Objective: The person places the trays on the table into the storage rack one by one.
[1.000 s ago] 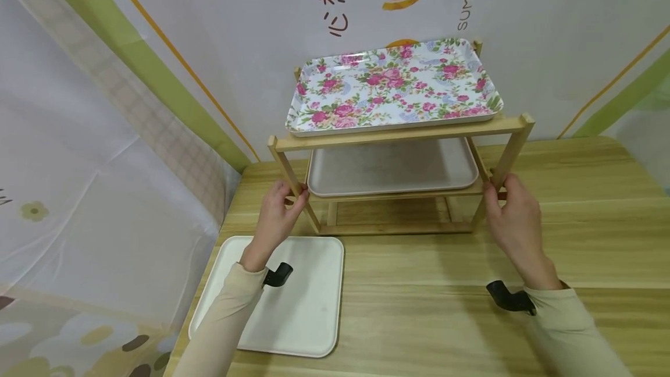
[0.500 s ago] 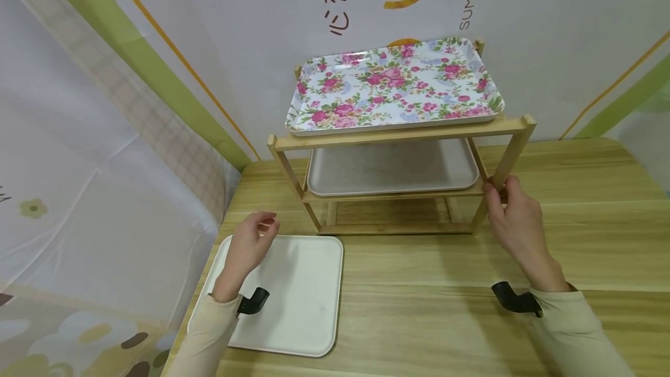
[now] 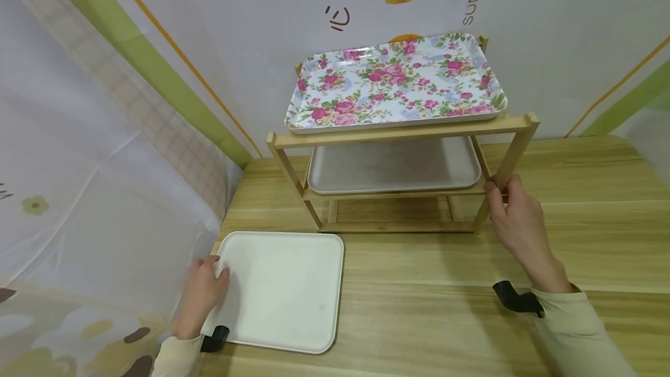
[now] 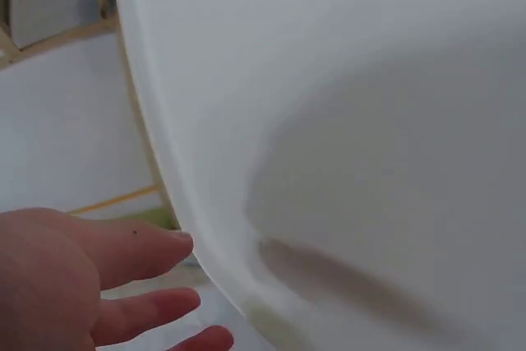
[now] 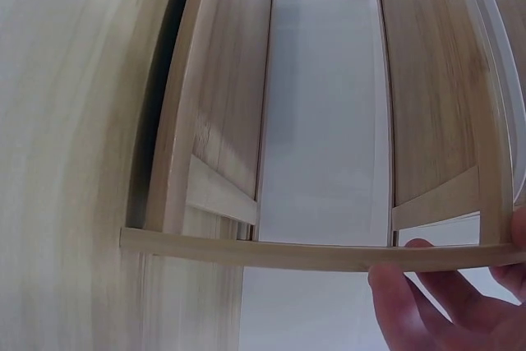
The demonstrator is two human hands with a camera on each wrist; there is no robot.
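A plain white square tray point(image 3: 282, 290) lies flat on the wooden table point(image 3: 445, 272) at the front left. My left hand point(image 3: 201, 291) is at its left rim, thumb on the rim; the left wrist view shows the straight fingers point(image 4: 140, 252) lying beside the tray's rim point(image 4: 189, 203). A three-tier wooden rack point(image 3: 398, 132) stands at the back. My right hand point(image 3: 515, 220) grips its right front post at middle-shelf height, and its fingers point(image 5: 444, 302) curl round the rail point(image 5: 288, 254). A floral tray point(image 3: 398, 83) sits on the top shelf and a beige tray point(image 3: 392, 167) on the middle one.
The rack's bottom shelf point(image 3: 392, 214) carries nothing. A printed wall banner point(image 3: 523, 45) stands close behind the rack. A pale flowered cloth point(image 3: 94, 191) hangs along the table's left edge, just beside my left hand. Bare tabletop stretches between the white tray and my right arm.
My left hand let go of the rack's left front post and drew back down and left to the white tray's left rim. My right hand stayed on the right post.
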